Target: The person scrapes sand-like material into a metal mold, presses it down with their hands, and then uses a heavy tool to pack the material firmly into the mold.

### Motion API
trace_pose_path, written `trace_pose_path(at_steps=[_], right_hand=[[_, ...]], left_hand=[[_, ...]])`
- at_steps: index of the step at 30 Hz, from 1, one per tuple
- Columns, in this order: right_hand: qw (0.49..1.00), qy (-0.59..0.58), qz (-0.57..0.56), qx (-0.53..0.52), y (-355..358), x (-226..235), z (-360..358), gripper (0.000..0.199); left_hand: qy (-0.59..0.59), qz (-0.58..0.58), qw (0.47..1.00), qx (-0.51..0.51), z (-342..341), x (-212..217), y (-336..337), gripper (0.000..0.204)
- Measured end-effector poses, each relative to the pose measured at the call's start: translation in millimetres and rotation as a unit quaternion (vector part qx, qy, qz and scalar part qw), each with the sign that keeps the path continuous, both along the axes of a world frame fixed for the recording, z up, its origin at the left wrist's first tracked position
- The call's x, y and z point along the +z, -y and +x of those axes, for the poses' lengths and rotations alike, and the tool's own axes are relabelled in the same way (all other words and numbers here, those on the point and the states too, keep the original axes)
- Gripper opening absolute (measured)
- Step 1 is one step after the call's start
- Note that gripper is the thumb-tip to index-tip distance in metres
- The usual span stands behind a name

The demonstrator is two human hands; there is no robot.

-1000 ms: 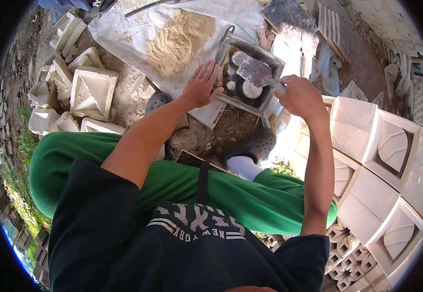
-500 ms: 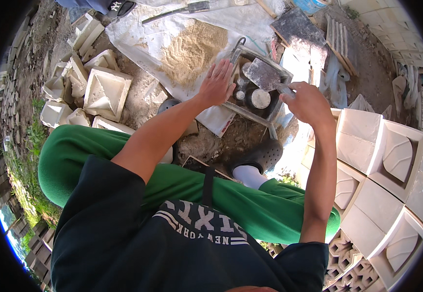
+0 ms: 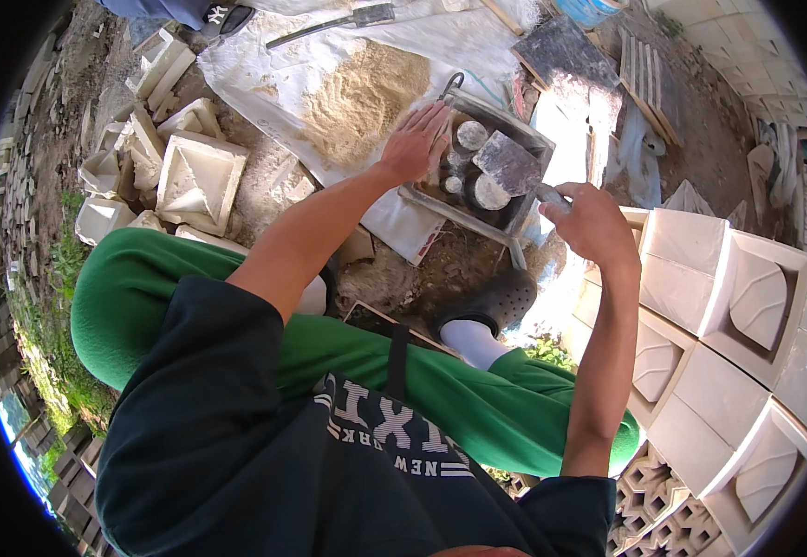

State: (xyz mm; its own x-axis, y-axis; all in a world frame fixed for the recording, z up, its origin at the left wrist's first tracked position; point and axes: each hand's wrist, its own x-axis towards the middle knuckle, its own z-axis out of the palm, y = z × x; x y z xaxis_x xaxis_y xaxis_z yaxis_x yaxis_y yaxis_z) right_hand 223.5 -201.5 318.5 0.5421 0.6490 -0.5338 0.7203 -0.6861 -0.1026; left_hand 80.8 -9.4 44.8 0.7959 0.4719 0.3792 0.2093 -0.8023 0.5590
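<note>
A square box-like mould (image 3: 533, 137) stands on the ground ahead of me, with several round, pale-topped knobs (image 3: 472, 136) inside. My right hand (image 3: 587, 221) is closed round the grey handle of a trowel (image 3: 507, 164). The trowel's flat, dusty blade lies over the mould's inside and partly hides the knobs. My left hand (image 3: 416, 144) rests along the mould's left side, its fingers stretched out and holding nothing. A bent metal hook or handle (image 3: 453, 85) sticks up at the mould's far left corner.
Sandy powder (image 3: 364, 97) is heaped on a white sheet (image 3: 255, 60), near a long-handled tool (image 3: 329, 26). Broken pale blocks (image 3: 202, 178) lie to the left; patterned blocks (image 3: 756, 288) are stacked at right. A dark board (image 3: 568, 51) and a blue bucket (image 3: 591, 9) are at the far right.
The trowel blade has come nearer to me over the mould, uncovering a knob on the far side. My right hand has drawn back a little; my left stays at the mould's left side.
</note>
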Motion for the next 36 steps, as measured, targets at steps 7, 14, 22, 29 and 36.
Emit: trace_pose_path(at_steps=[7,14,22,29,36], right_hand=[[0.998,-0.016,0.037,0.053,10,-1,-4,0.040],[0.979,-0.145,0.008,0.141,33,-42,-29,0.044],[0.972,-0.199,-0.005,0.128,71,-217,-102,0.042],[0.986,-0.140,0.086,0.039,124,-291,-112,0.044],[0.924,-0.296,-0.053,0.237,56,-244,-75,0.034]], left_hand=[[-0.130,-0.094,0.951,0.263,-54,-65,-48,0.047],[-0.215,-0.107,0.918,0.316,-87,-96,-47,0.049],[-0.209,-0.106,0.920,0.314,-68,-89,-54,0.051],[-0.202,-0.124,0.923,0.305,-65,-86,-43,0.050],[-0.203,-0.113,0.921,0.312,-73,-102,-38,0.051]])
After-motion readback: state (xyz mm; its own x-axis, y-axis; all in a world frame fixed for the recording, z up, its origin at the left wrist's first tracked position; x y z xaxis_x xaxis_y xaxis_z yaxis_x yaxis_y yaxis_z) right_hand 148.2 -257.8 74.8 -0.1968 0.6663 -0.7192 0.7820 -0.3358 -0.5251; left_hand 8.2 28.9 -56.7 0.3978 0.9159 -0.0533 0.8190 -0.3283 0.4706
